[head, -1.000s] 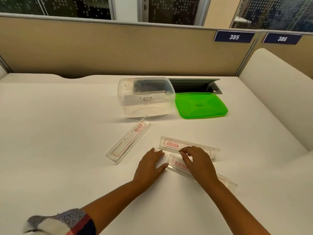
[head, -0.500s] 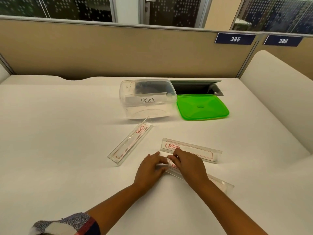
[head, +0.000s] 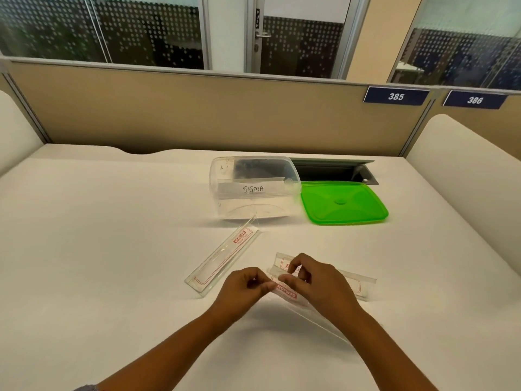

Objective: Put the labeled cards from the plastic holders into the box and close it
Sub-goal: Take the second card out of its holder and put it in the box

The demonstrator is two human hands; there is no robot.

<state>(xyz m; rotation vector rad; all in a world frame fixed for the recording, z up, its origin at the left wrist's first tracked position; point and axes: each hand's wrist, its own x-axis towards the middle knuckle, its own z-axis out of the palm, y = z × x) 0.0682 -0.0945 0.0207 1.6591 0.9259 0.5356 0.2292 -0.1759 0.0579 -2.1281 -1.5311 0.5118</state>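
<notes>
A clear plastic box (head: 253,190) stands open on the white desk, with a card marked "SIGMA" (head: 253,189) leaning inside it. Its green lid (head: 342,203) lies flat just to its right. Three clear name-plate holders are in front. One holder (head: 222,259) lies diagonally at the left. Another (head: 355,280) lies behind my hands. My right hand (head: 318,283) holds the nearest holder (head: 313,311) tilted up off the desk. My left hand (head: 242,289) pinches the card end (head: 284,289) at that holder's left end.
A tan partition (head: 197,114) with number plates 385 and 386 closes the desk's far side. An open grey cable hatch (head: 332,170) sits behind the lid. White padded dividers (head: 465,176) rise at both sides.
Both hands have lifted the left end of the nearest holder off the desk. My left hand went from resting flat to pinching at its end. The view tilted up.
</notes>
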